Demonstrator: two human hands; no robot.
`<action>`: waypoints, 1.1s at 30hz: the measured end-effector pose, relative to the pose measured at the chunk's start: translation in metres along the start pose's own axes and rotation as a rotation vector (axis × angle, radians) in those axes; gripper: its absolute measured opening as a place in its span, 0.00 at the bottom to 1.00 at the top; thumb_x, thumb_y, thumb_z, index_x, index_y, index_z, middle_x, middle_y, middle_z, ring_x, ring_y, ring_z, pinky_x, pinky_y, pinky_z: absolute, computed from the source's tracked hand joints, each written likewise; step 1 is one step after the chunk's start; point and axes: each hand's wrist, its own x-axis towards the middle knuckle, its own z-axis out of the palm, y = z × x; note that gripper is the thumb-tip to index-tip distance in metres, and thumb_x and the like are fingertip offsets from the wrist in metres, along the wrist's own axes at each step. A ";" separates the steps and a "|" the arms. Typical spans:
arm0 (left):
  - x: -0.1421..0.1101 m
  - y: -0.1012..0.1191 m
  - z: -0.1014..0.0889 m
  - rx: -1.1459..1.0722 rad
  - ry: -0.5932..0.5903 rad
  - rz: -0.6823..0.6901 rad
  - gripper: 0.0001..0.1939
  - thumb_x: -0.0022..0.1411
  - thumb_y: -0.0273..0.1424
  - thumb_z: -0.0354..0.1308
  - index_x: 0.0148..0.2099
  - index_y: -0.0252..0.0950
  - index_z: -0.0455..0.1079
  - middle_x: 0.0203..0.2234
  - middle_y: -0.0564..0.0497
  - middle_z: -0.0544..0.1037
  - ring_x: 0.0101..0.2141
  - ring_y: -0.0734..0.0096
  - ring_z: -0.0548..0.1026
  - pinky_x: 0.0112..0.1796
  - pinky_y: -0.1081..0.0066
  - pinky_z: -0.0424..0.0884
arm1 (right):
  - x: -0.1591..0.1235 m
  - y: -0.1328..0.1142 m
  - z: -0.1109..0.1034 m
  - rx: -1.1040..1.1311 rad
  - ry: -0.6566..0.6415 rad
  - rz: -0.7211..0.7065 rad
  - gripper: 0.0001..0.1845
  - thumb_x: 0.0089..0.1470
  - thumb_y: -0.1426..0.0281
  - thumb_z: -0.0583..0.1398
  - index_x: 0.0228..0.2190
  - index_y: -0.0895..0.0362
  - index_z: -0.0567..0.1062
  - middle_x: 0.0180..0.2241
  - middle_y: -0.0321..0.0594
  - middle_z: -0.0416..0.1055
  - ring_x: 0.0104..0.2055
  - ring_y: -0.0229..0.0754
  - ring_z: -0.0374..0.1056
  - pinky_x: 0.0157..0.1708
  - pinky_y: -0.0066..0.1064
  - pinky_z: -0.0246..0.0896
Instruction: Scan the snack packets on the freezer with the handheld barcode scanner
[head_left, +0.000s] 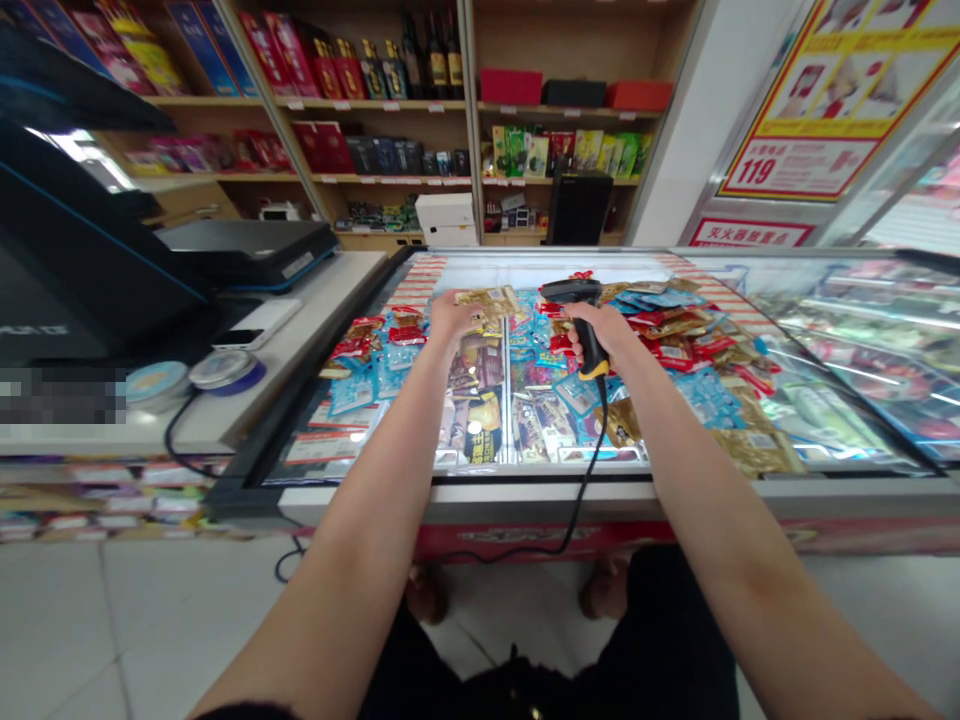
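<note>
My right hand (600,328) is wrapped round the grip of a black barcode scanner (592,345) with a yellow butt, its head turned left. From its base a black cord hangs over the freezer's front edge. My left hand (452,318) is closed on a gold snack packet (491,302), held a little left of the scanner head. Blue packets (356,385), red packets (679,350) and more gold packets lie in loose piles on the freezer's glass top (416,425), on both sides of my hands. Through the glass, wrapped goods show below.
At left, a counter (322,290) bears a scale (247,245), a phone (238,338), two round tubs (227,370) and a dark checkout machine (82,240). Shelves (382,103) with bottles and boxes stand behind. Another glass-topped freezer section (862,330) lies to the right.
</note>
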 end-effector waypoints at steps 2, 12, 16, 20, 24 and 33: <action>0.007 0.009 -0.026 -0.008 0.072 -0.010 0.17 0.42 0.22 0.68 0.37 0.35 0.70 0.24 0.55 0.73 0.28 0.70 0.77 0.33 0.65 0.80 | -0.001 -0.003 0.004 -0.006 0.001 0.002 0.07 0.57 0.69 0.60 0.28 0.58 0.71 0.15 0.35 0.67 0.13 0.36 0.61 0.11 0.26 0.58; 0.013 0.013 -0.147 0.775 0.390 0.099 0.20 0.47 0.29 0.66 0.45 0.37 0.73 0.42 0.45 0.79 0.47 0.53 0.76 0.51 0.57 0.72 | 0.004 -0.003 0.046 -0.017 -0.084 0.017 0.09 0.58 0.67 0.60 0.28 0.57 0.70 0.15 0.35 0.67 0.13 0.36 0.61 0.11 0.26 0.59; -0.007 0.016 -0.142 1.003 0.384 0.105 0.20 0.50 0.34 0.65 0.48 0.39 0.74 0.49 0.41 0.78 0.54 0.45 0.72 0.55 0.52 0.66 | 0.003 0.010 0.057 -0.071 -0.129 0.097 0.11 0.56 0.65 0.64 0.29 0.57 0.69 0.14 0.35 0.67 0.12 0.37 0.61 0.11 0.26 0.57; -0.012 0.026 -0.108 1.019 0.274 0.169 0.20 0.54 0.36 0.63 0.50 0.39 0.74 0.49 0.42 0.78 0.53 0.48 0.73 0.55 0.57 0.65 | 0.001 0.009 0.047 -0.047 -0.098 0.089 0.11 0.57 0.63 0.63 0.31 0.58 0.71 0.15 0.35 0.67 0.13 0.37 0.61 0.12 0.26 0.58; -0.009 0.029 -0.056 0.923 0.086 0.265 0.18 0.56 0.34 0.62 0.50 0.38 0.75 0.48 0.43 0.80 0.53 0.53 0.74 0.54 0.62 0.66 | -0.001 -0.004 0.023 -0.016 0.015 0.061 0.09 0.59 0.65 0.61 0.31 0.57 0.70 0.15 0.35 0.67 0.13 0.37 0.62 0.12 0.26 0.59; -0.037 0.010 0.077 0.796 -0.321 0.273 0.08 0.58 0.37 0.63 0.36 0.37 0.77 0.40 0.41 0.82 0.46 0.54 0.78 0.48 0.64 0.69 | -0.008 -0.015 -0.039 -0.029 0.190 0.043 0.08 0.58 0.66 0.62 0.30 0.57 0.70 0.14 0.35 0.67 0.12 0.38 0.62 0.12 0.28 0.61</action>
